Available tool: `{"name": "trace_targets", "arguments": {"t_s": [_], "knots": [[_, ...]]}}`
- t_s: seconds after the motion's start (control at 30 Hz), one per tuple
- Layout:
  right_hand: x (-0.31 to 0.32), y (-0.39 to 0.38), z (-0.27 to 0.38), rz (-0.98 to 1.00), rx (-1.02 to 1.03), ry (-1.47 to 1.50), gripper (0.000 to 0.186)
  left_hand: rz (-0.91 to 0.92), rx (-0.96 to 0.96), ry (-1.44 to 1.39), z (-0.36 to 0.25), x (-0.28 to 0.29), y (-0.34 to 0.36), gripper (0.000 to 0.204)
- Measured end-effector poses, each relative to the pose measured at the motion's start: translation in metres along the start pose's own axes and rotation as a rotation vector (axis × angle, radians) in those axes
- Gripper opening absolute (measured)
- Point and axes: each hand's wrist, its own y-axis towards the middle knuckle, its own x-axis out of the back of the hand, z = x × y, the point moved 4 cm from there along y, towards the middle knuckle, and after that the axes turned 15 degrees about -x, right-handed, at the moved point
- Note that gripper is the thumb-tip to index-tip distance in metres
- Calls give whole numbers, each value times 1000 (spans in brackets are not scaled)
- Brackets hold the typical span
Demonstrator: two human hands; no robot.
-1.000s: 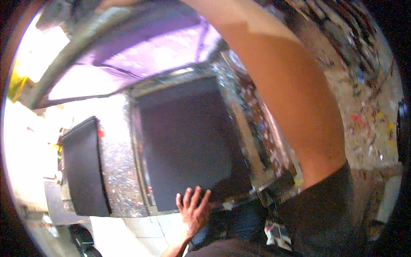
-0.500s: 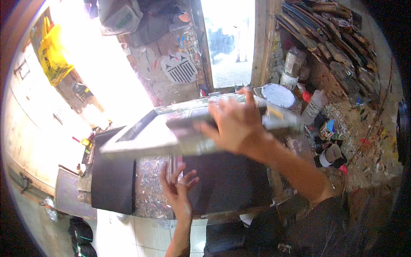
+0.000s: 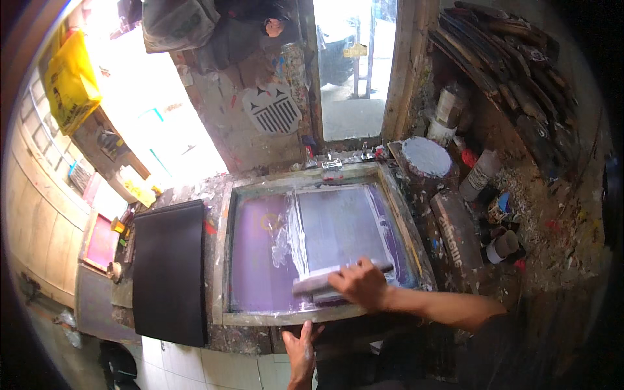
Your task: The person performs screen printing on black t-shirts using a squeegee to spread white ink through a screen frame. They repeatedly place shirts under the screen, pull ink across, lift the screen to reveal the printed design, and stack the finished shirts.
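Note:
A screen-printing frame with a wooden border and purple mesh lies flat on the bench in front of me. White ink is smeared across the right part of its mesh. My right hand grips a squeegee, which rests slantwise on the near part of the mesh. At the frame's near edge is my left hand, fingers apart, thumb tip close to the wood. Whether it touches the frame is hard to tell. Black material shows just below that edge, mostly in shadow.
Left of the frame lies a black panel. A round ink-covered lid or tub stands at the back right, near a plastic bottle and a cup. Old wooden squeegees or slats are piled at the far right.
The raised, tilted printing frame has come down flat over the black panel on the right. My right hand has moved toward me with the squeegee; my left hand has dropped to the near edge.

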Motion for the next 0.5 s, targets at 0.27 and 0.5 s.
{"name": "trace_targets", "arguments": {"t_s": [0.27, 0.5], "knots": [[-141, 121, -116, -85, -227, -60, 13, 79, -18, 216, 0, 9, 10, 39], [-51, 61, -74, 640, -292, 177, 44, 439, 85, 382, -20, 39, 2, 33]]}}
